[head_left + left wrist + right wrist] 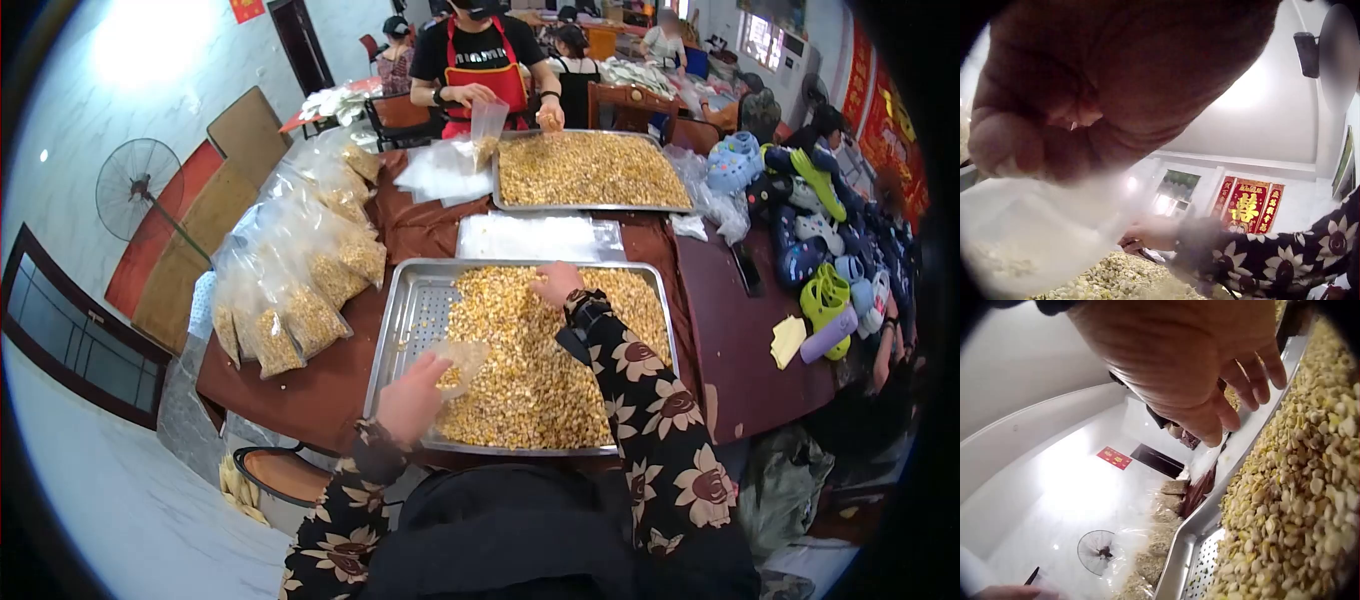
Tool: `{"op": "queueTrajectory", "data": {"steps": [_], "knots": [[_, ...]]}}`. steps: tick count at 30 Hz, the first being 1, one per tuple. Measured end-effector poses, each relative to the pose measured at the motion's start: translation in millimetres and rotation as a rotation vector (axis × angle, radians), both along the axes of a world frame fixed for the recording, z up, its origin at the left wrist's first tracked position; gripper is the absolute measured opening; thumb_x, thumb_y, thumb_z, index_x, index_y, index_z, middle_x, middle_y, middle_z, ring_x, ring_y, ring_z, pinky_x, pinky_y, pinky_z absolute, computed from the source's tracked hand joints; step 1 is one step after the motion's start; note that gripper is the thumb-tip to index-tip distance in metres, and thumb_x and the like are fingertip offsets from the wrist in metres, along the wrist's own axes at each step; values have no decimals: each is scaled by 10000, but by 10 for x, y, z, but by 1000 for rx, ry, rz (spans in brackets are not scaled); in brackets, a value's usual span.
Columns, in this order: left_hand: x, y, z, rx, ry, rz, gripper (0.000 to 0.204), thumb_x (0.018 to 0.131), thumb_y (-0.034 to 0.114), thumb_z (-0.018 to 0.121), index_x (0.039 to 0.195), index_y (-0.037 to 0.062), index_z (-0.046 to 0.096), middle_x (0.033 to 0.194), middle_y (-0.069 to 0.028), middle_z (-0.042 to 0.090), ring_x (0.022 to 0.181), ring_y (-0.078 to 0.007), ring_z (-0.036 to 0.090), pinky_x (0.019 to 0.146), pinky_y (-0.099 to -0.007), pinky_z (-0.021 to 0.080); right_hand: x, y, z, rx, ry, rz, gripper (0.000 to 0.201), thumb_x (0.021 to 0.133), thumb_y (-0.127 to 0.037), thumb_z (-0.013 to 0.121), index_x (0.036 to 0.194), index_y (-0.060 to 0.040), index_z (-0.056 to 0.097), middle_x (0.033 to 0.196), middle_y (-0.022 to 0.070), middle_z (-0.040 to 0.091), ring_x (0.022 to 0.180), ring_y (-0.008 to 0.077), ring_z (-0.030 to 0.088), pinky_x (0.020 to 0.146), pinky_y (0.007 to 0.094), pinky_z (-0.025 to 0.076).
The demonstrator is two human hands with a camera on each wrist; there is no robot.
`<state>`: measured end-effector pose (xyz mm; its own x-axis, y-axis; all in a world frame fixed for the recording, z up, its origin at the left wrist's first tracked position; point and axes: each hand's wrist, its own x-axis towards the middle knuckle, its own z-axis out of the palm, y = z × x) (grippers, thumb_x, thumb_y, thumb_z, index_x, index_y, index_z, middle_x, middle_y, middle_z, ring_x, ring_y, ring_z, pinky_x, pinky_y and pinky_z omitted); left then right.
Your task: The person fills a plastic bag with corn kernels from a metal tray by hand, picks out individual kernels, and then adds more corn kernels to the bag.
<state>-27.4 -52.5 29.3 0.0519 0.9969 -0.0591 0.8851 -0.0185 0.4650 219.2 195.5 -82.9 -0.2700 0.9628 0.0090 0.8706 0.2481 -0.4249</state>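
Note:
A large metal tray (388,345) with a perforated bottom holds a heap of yellow corn kernels (530,395). At the tray's near left side my left hand (408,402) pinches a clear plastic bag (464,366). Some kernels lie inside this bag, and in the left wrist view the bag (1035,231) hangs below the curled fingers. My right hand (557,284) is over the far part of the heap. In the right wrist view its fingers (1259,384) are spread and slightly bent, with nothing held between them, beside the tray's rim.
Filled bags of kernels (300,290) are piled on the left. Flat empty bags (540,238) lie beyond my tray. Across the table a person (485,60) in a red apron works at a second kernel tray (600,208). A phone (746,270) and several clogs (825,300) are at right.

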Motion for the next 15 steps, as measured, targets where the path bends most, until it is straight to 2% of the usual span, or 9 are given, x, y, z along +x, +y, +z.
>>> {"op": "queueTrajectory", "data": {"steps": [1, 3, 4, 7, 11, 12, 13, 14, 15], "knots": [[30, -6, -31, 10, 0, 9, 434, 804, 73, 500, 1220, 165, 585, 1315, -141, 543, 1093, -367, 568, 906, -408, 479, -29, 37, 34, 10, 0, 9, 407, 815, -379, 633, 1112, -106, 689, 1060, 172, 656, 1071, 394, 552, 939, 487, 447], [84, 9, -124, 99, 124, 12, 371, 794, 96, 526, 1152, 170, 592, 1284, -89, 552, 881, -354, 637, 714, -455, 528, -69, 120, 85, -56, -130, -1, 410, 832, -386, 612, 1149, -135, 676, 1137, 156, 627, 1116, 376, 531, 968, 508, 431], [112, 13, -168, 142, 125, 20, 364, 792, 99, 530, 1143, 170, 596, 1277, -86, 555, 879, -349, 640, 697, -450, 532, -71, 153, 108, -114, -192, 20, 434, 851, -406, 590, 1206, -160, 640, 1232, 137, 570, 1170, 357, 495, 974, 534, 409], [215, 37, -275, 224, 102, 49, 381, 787, 116, 541, 1161, 172, 583, 1308, -84, 540, 883, -356, 639, 708, -462, 528, -104, 172, -57, -89, -167, -1, 443, 872, -427, 571, 1223, -160, 614, 1234, 117, 548, 1191, 337, 473, 990, 536, 377], [364, 73, -358, 136, 86, 131, 486, 775, 141, 553, 1260, 161, 523, 1370, -98, 493, 873, -372, 638, 716, -479, 521, -128, -103, -49, 98, -175, 131, 370, 899, -426, 544, 1086, -116, 619, 1082, 120, 554, 1140, 323, 484, 936, 528, 393], [402, 81, -355, 152, 57, 125, 554, 768, 149, 556, 1314, 142, 465, 1396, -110, 466, 864, -385, 636, 719, -485, 517, -115, -175, -83, 198, -127, 192, 300, 900, -383, 546, 970, -98, 602, 972, 127, 560, 1026, 339, 540, 849, 496, 442], [436, 92, -344, 167, 30, 117, 627, 762, 157, 558, 1369, 122, 407, 1421, -122, 440, 855, -398, 633, 721, -492, 513, -88, -242, -114, 185, -129, 203, 300, 900, -383, 546, 970, -98, 602, 972, 127, 560, 1026, 339, 540, 849, 496, 442], [464, 104, -323, 96, 42, 104, 708, 757, 149, 558, 1420, 84, 318, 1443, -141, 407, 854, -421, 626, 724, -489, 513, -46, -314, -148, 179, -60, 234, 279, 898, -360, 551, 936, -86, 588, 932, 133, 558, 942, 354, 560, 794, 487, 458], [486, 120, -363, 79, 39, 112, 708, 757, 149, 558, 1420, 84, 318, 1443, -141, 407, 854, -421, 626, 724, -489, 513, -4, -390, -160, 168, 9, 264, 262, 895, -337, 557, 901, -75, 575, 892, 139, 556, 858, 368, 580, 739, 478, 473]]}}
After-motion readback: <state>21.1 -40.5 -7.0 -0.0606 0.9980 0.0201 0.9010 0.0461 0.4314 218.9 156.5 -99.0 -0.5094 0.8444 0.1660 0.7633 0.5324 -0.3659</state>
